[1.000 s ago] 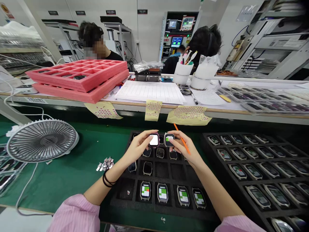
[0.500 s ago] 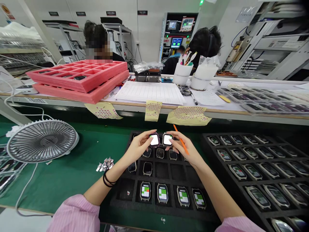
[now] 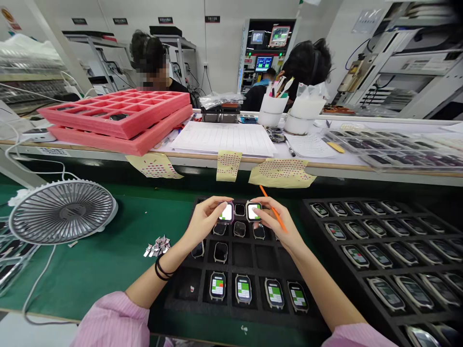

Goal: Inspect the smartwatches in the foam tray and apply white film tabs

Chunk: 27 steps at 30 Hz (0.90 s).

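My left hand point(image 3: 209, 219) is closed on a smartwatch point(image 3: 226, 212) with a lit white screen, its thumb on the glass. A second lit smartwatch point(image 3: 254, 212) is gripped by my right hand point(image 3: 277, 219), thumb also on its screen. An orange stick point(image 3: 272, 206), perhaps a pen, is tucked in the right hand too. Both watches are held over the far rows of a black foam tray point(image 3: 206, 311). Dark-screened watches point(image 3: 221, 252) sit in the tray's middle, and several with green and white screens point(image 3: 243, 289) lie in its near row.
To the right, another black tray point(image 3: 338, 270) holds many watches. A grey fan point(image 3: 65, 209) and a small pile of metallic pieces point(image 3: 156, 246) are on the left. Red foam trays point(image 3: 126, 137), paper sheets point(image 3: 224, 138) and white tubs point(image 3: 272, 111) occupy the raised shelf. People sit beyond it.
My hands have moved apart slightly, the left watch going left and the right watch going right. A watch in the tray now shows between them. The person at back left has shifted.
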Tool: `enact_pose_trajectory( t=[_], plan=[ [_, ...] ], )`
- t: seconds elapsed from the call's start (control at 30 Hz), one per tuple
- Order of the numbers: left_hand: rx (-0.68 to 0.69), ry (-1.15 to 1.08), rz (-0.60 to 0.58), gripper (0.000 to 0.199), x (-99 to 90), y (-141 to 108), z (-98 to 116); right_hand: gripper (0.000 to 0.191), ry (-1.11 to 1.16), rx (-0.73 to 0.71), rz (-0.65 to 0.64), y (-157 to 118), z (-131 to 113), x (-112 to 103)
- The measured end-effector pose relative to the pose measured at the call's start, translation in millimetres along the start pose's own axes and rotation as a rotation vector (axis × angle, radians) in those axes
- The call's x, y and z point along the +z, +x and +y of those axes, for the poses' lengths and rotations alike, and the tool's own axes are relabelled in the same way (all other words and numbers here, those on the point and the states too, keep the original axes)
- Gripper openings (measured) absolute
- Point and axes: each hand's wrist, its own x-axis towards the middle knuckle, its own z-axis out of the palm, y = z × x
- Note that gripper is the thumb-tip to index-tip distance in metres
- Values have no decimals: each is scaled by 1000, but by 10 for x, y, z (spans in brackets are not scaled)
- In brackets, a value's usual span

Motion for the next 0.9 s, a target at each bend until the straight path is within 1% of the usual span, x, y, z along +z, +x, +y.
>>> enact_pose_trajectory(
  t=[0.1,0.2,0.27,0.37,0.47,0.57,0.73,0.9],
  plan=[
    [-3,-25,-1,28,8,-5,2,20,27,21,46,-5,5,-3],
    [-1,-21,-19,27,14,-1,-18,20,21,27,63,-1,1,4],
    [-1,-4,-34,28,16,5,-31,21,14,30,52,6,-2,8],
    [6,10,-58,36,20,15,-38,25,12,24,13,19,8,4],
    [5,17,-91,44,20,18,-29,31,17,9,-28,30,31,-9],
    [-3,48,-102,47,16,16,-22,37,45,23,-55,37,43,-17],
    [-2,31,-76,41,12,14,-41,33,119,52,-23,42,24,-28],
    [19,-13,0,29,18,13,-33,30,158,100,43,33,17,-45]
  ],
)
